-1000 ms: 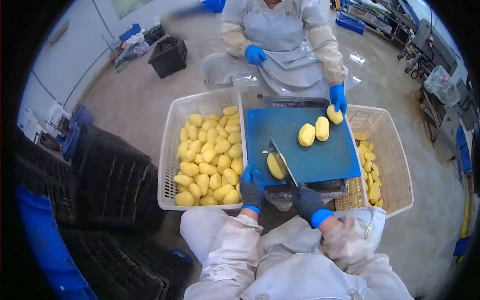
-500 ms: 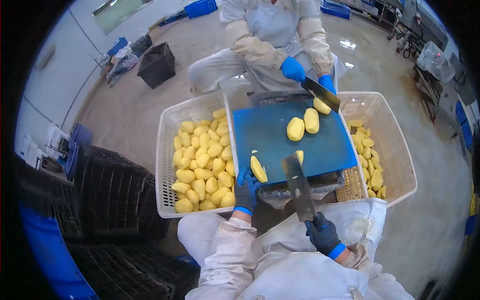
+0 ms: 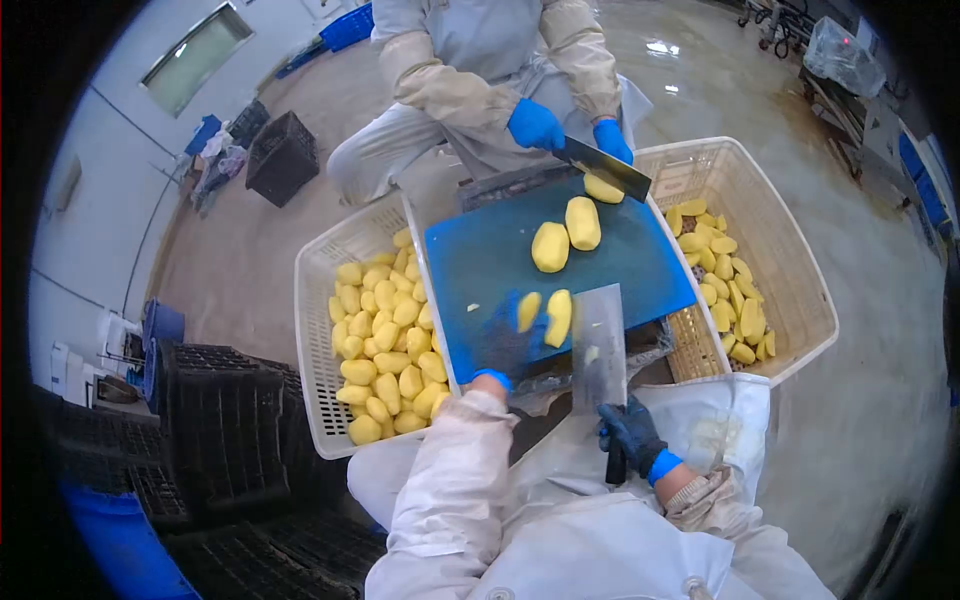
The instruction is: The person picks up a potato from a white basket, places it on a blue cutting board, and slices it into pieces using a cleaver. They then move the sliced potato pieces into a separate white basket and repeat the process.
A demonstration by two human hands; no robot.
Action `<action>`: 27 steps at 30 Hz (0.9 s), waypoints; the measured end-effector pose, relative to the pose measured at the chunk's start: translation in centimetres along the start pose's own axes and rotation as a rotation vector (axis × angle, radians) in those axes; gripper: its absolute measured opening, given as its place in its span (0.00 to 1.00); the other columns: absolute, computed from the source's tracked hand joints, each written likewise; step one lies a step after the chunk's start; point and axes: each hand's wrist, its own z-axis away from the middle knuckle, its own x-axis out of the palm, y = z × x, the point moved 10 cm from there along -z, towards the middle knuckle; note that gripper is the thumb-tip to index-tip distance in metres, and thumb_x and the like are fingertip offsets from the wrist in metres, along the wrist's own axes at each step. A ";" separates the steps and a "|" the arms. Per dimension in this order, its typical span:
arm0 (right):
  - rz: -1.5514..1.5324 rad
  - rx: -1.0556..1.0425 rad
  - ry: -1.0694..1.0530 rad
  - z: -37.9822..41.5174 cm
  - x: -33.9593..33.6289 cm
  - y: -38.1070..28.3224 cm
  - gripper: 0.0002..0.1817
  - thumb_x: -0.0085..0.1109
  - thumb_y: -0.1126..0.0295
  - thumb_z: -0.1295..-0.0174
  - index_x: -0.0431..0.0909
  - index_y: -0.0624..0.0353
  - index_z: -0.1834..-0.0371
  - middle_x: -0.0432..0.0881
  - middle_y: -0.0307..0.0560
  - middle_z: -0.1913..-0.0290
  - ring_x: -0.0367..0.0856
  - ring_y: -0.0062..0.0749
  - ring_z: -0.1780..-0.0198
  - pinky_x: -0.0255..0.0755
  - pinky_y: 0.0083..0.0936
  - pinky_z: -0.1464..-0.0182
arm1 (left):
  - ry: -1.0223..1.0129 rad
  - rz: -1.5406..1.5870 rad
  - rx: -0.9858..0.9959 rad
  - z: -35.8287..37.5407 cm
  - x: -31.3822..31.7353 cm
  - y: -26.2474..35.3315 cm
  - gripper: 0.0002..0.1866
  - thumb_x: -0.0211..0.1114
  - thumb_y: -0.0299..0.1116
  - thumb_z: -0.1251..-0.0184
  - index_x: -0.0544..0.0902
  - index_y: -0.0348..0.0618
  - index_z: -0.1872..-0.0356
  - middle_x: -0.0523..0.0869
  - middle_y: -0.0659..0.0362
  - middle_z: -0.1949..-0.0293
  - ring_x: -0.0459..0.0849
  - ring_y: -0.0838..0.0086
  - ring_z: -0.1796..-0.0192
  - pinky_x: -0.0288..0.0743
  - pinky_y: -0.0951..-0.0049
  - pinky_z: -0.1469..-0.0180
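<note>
A blue cutting board (image 3: 480, 260) lies across two white baskets in front of me. My left hand (image 3: 508, 343), in a dark glove and blurred, rests on the board's near edge and grips a cut potato half (image 3: 527, 310); a second half (image 3: 558, 317) stands beside it. Just right of those halves is the blade of a cleaver (image 3: 598, 345), lifted off the board, with my right hand (image 3: 630, 433) closed on its handle. Two whole peeled potatoes (image 3: 565, 235) lie further up the board.
The left basket (image 3: 318, 400) holds several whole peeled potatoes; the right basket (image 3: 785, 270) holds cut pieces. Across the board a co-worker in blue gloves holds a cleaver (image 3: 605, 168) over a potato (image 3: 603, 188). Black crates (image 3: 220, 420) stand at my left.
My left hand moved from the board's left edge toward its middle with the potato half. The cleaver drew in closer beside the halves. The co-worker's cleaver stays over a potato.
</note>
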 end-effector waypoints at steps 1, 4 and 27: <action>-0.030 0.059 -0.019 -0.5 0.3 1.1 0.13 0.55 0.69 0.39 0.68 0.58 0.54 0.72 0.42 0.75 0.73 0.25 0.78 0.71 0.22 0.80 | -0.071 -0.025 -0.075 -0.8 1.8 1.1 0.36 0.58 0.53 0.43 0.63 0.43 0.37 0.66 0.44 0.39 0.64 0.47 0.38 0.58 0.54 0.37; -0.009 0.073 -0.156 0.2 1.3 0.8 0.13 0.56 0.70 0.40 0.68 0.57 0.54 0.71 0.41 0.75 0.72 0.25 0.77 0.71 0.22 0.80 | 0.199 -0.232 0.113 -0.5 2.9 5.0 0.37 0.63 0.53 0.47 0.65 0.42 0.39 0.70 0.39 0.46 0.69 0.47 0.45 0.64 0.54 0.44; -0.166 -0.184 0.056 1.6 -1.3 -2.3 0.07 0.49 0.67 0.37 0.67 0.55 0.60 0.67 0.37 0.83 0.65 0.23 0.87 0.63 0.20 0.85 | 0.513 0.274 -0.106 -0.3 -12.7 -8.9 0.13 0.54 0.32 0.37 0.77 0.36 0.56 0.80 0.47 0.61 0.78 0.57 0.56 0.70 0.65 0.48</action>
